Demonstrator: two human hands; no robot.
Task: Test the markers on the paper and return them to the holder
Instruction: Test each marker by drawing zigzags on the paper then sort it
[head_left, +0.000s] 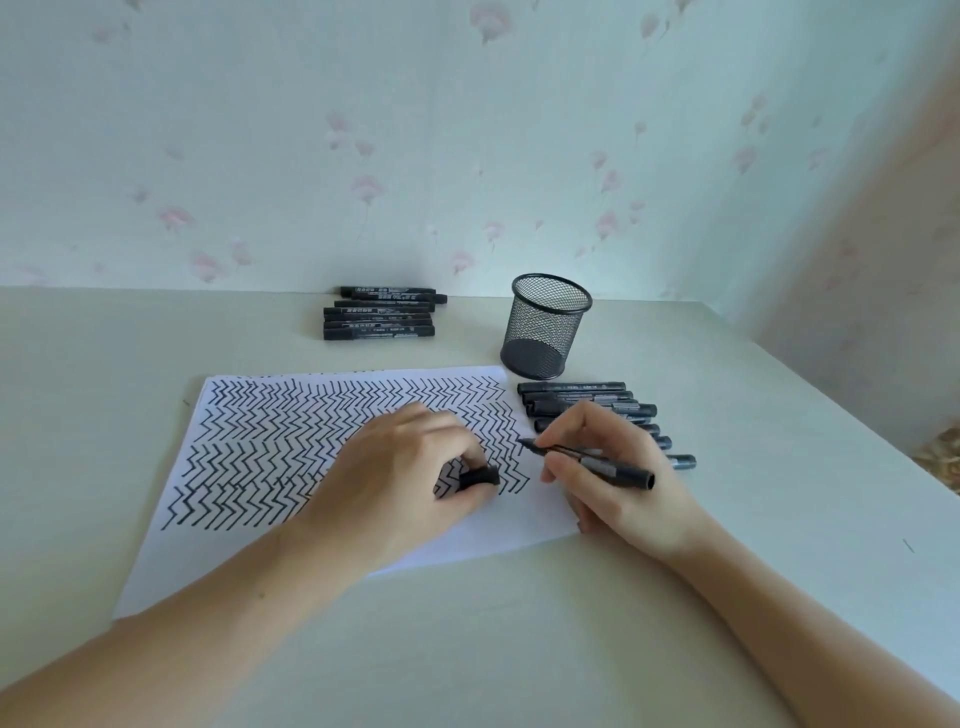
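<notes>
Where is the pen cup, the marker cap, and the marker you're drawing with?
Mesh holder (540, 332), head view: front wall.
Cap (480, 476), head view: its side.
Marker (602, 464), head view: mid-barrel.

The scene is evenly lit by soft daylight; faint shadows are cast beneath the forearms on the pale cream table (675, 649). Edges are bent by wide-angle distortion.

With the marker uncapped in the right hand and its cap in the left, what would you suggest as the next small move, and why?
Probably lower the tip and draw a short zigzag. The right hand holds the uncapped marker with its tip at the paper's right edge, the left hand pinches the cap, and the mesh holder looks empty.
</notes>
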